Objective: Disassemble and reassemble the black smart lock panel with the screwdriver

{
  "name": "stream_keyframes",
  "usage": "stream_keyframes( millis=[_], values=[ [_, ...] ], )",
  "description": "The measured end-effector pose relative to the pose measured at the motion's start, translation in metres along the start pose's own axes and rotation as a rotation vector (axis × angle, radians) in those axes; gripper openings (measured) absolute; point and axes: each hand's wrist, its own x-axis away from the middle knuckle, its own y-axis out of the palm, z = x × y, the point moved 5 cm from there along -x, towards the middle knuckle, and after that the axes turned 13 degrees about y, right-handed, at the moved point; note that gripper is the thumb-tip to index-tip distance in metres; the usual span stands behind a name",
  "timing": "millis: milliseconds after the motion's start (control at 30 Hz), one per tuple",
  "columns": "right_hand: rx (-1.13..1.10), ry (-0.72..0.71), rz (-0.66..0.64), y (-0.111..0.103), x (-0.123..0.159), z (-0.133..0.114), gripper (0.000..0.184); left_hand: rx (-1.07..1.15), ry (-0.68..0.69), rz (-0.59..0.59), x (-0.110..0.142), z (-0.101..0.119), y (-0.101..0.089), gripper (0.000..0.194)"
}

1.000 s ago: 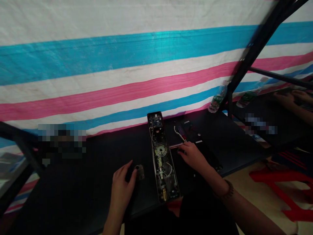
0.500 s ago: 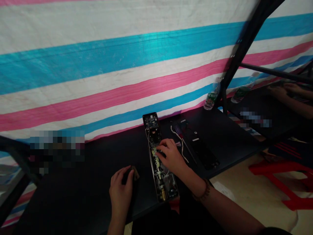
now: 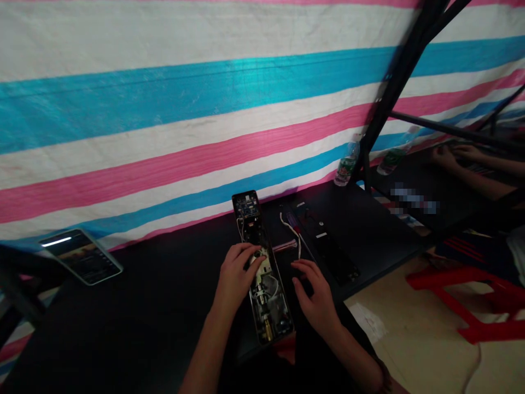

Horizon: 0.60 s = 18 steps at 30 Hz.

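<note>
A long, narrow black casing point(image 3: 280, 284), which looks like an opened electronic door lock, lies lengthwise on the black table point(image 3: 164, 306). Inside it are a circuit board point(image 3: 248, 207), thin wires and a brass cylinder point(image 3: 268, 328). My left hand point(image 3: 240, 271) reaches over the casing's middle, thumb and fingers closed on a pale plate point(image 3: 266, 264) that sits in the casing. To the right of the casing, my right hand point(image 3: 314, 293) hovers with fingers apart and nothing in them. Near its fingertips lies a white cord point(image 3: 292, 223).
A dark cover panel point(image 3: 334, 246), a screwdriver point(image 3: 307, 249) and a small bundle of pinkish wires point(image 3: 286, 246) lie right of the casing. A phone point(image 3: 82, 257) leans at far left. Water bottles point(image 3: 346, 164) stand by the black frame point(image 3: 394, 82). Another person's hands point(image 3: 455, 156) are at far right.
My left hand has moved right from the table to the casing, bringing the pale plate into it. My right hand has withdrawn from the casing to its right side and opened.
</note>
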Motion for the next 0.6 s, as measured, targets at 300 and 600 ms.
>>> stream_keyframes(
  millis=[300,600],
  values=[
    [0.249,0.011,0.187,-0.059,-0.013,0.02,0.025,-0.132,-0.05,0.005,0.009,-0.013,0.01,0.019],
    [0.371,0.024,0.03,-0.063,-0.045,0.027,0.024,0.079,-0.279,0.087,0.059,0.005,0.027,0.056]
  ],
)
